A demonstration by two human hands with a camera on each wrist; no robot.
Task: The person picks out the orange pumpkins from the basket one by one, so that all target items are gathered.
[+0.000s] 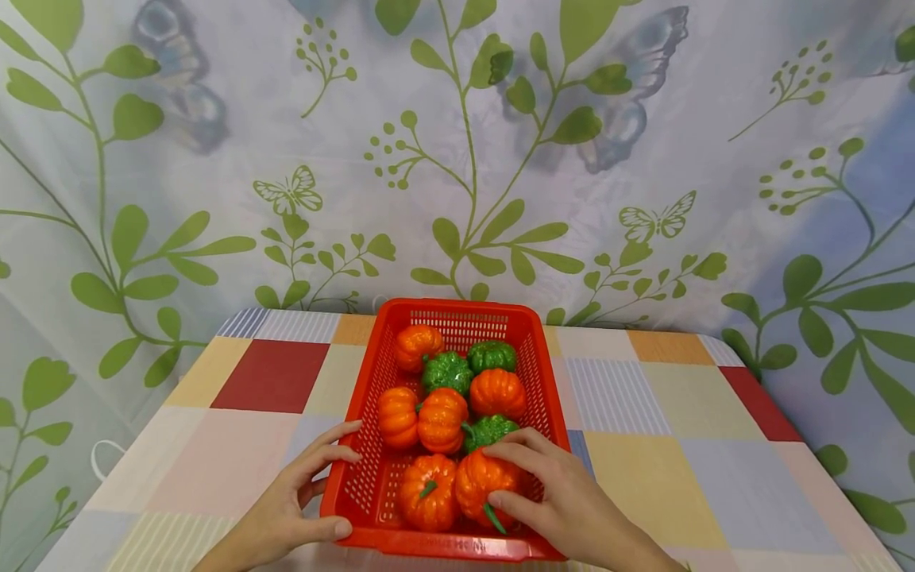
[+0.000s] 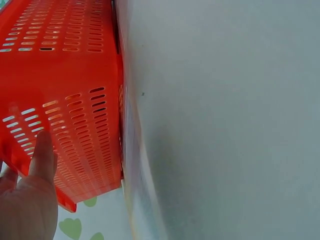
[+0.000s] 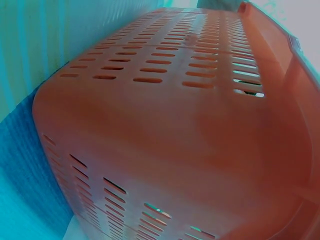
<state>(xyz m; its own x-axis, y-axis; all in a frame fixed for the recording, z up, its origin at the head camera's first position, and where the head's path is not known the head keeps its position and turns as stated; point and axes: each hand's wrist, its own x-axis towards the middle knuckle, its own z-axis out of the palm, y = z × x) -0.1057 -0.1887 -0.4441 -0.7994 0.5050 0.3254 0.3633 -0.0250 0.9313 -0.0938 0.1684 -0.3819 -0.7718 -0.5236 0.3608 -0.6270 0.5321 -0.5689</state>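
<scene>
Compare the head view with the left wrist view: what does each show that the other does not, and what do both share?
Only the head view shows the basket's contents: six orange pumpkins, including the near one that the right hand grips, and three green pumpkins. It also shows the checked tablecloth and the leaf-print curtain.

Only the left wrist view shows the basket's slotted outer side wall close up, with a fingertip lying flat on it.

Both show the red basket and the left hand against its side.
</scene>
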